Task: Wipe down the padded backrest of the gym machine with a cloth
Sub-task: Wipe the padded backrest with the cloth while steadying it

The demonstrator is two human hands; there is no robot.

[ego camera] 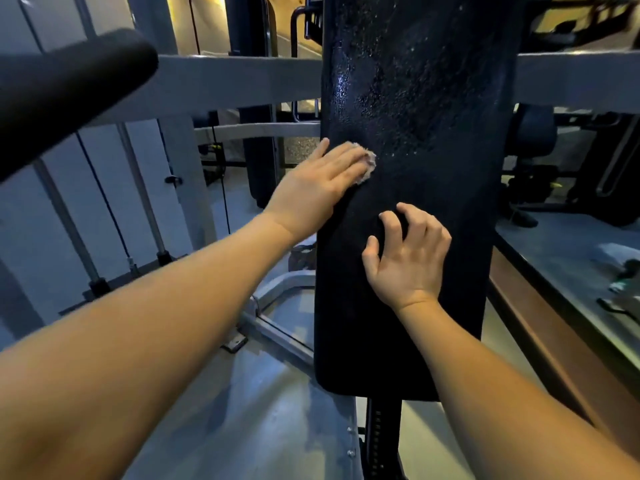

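Low on the backrest point(433, 116), the right hand point(408, 261) is half open. Its bent fingertips rest on the pad and hold nothing. A bit higher, at the backrest's left edge, the left hand point(318, 181) lies flat, pressing the cloth point(369, 164). I think it should push firmly in long rows, up toward the wet, shiny part. Most of the cloth hides under the fingers. The backrest's top is cut off.
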